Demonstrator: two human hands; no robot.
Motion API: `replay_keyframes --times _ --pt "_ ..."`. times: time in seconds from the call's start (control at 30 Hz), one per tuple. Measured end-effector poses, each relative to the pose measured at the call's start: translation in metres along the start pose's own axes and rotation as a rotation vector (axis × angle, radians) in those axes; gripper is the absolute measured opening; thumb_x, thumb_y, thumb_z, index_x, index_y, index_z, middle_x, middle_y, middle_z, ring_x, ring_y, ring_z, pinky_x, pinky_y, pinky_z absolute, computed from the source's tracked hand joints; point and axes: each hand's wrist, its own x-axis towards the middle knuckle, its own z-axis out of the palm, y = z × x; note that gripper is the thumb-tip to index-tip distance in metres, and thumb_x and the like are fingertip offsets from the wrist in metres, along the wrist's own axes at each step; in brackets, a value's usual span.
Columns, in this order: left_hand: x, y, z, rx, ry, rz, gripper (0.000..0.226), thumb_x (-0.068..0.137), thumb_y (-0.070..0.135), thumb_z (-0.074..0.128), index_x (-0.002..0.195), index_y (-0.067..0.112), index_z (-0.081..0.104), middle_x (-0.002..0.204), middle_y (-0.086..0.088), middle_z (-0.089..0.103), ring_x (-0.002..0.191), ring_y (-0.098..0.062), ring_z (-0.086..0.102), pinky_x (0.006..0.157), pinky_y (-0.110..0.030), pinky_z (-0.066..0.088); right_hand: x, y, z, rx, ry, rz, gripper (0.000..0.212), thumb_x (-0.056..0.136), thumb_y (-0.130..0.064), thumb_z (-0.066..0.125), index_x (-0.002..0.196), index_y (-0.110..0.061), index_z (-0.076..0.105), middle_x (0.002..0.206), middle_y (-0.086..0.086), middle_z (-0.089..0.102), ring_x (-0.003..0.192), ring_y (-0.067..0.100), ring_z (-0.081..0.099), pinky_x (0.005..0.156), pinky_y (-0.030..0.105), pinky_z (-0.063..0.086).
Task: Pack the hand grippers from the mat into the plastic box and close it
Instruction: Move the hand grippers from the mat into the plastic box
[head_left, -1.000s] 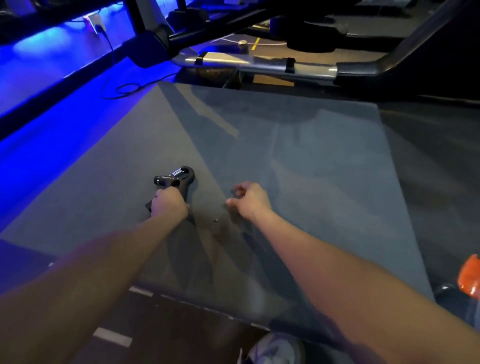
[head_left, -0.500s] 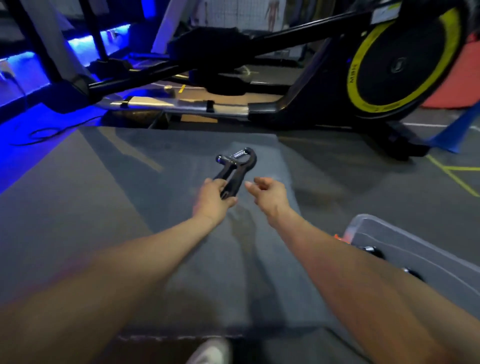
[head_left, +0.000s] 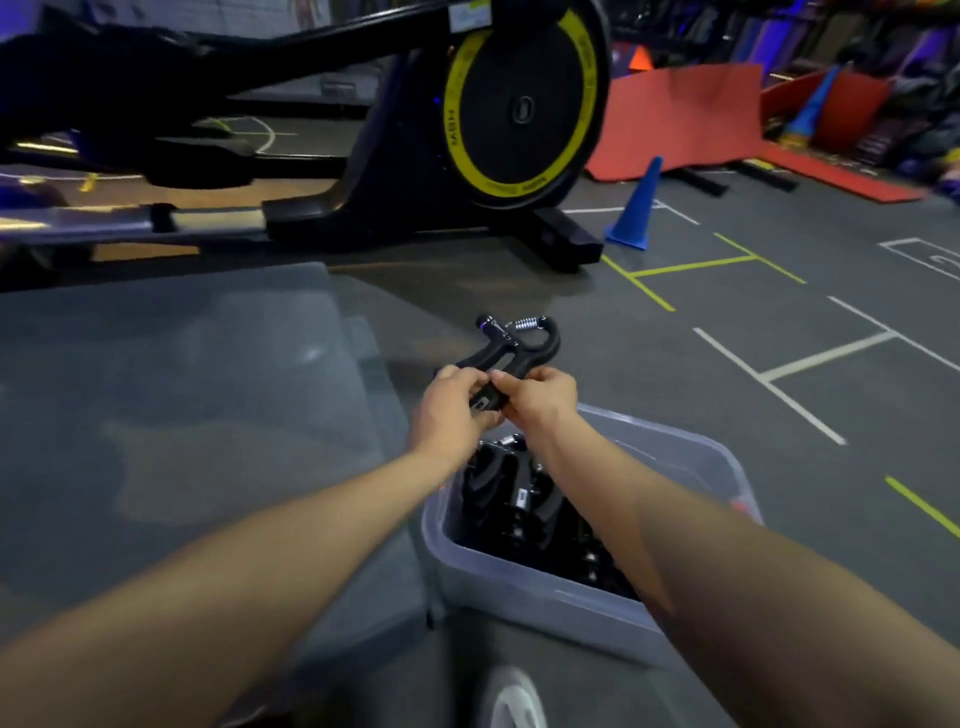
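Lifted off the mat (head_left: 171, 415) a second ago, the hand gripper (head_left: 511, 348) now hangs at 12 o'clock above the plastic box (head_left: 524, 587), left hand (head_left: 451, 410) and right hand (head_left: 537, 397) both clamped on its handles, ready to drop in.

**Bare arms, one pale shoe**

Both forearms are bare from the near edge of the view to the wrists, with no sleeve, watch, band or glove showing. The left hand (head_left: 451, 410) and right hand (head_left: 540, 397) carry no rings that can be made out. The fingers (head_left: 511, 385) are bare too. At the near edge a white rounded shoe toe (head_left: 514, 701) shows, blurred.
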Motion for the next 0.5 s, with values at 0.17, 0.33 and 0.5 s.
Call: replay_keyframes --times 0.17,0.33,0.5 --pt "-0.001 0.017 0.055 -0.006 -0.061 0.040 0.040 0.074 0.013 0.076 0.112 0.016 0.063 0.112 -0.002 0.057 0.105 -0.018 0.059 0.098 -0.032 0.045 0.023 0.028 -0.085 -0.118 0.110 0.046 0.027 0.073 0.001 0.073 0.064 -0.015 0.053 0.072 0.011 0.063 0.076 0.030 0.066 0.073 0.042 0.057" --pt "-0.003 0.013 0.097 0.115 -0.265 0.003 0.051 0.076 0.018 0.075 0.122 0.010 0.056 0.125 -0.006 0.052 0.116 -0.022 0.053 0.103 -0.033 0.041 0.032 0.049 -0.142 -0.106 0.189 0.111 0.026 0.072 0.005 0.073 0.070 -0.013 0.054 0.067 0.005 0.060 0.065 0.022 0.060 0.078 0.040 0.054" --pt "-0.005 0.004 0.127 0.322 -0.476 0.024 0.064 0.077 0.028 0.074 0.133 0.014 0.047 0.133 -0.006 0.047 0.127 -0.024 0.043 0.109 -0.036 0.035 0.039 0.076 -0.175 -0.038 0.255 0.195 0.029 0.074 0.006 0.071 0.072 -0.012 0.049 0.068 0.008 0.059 0.063 0.023 0.059 0.076 0.047 0.055"
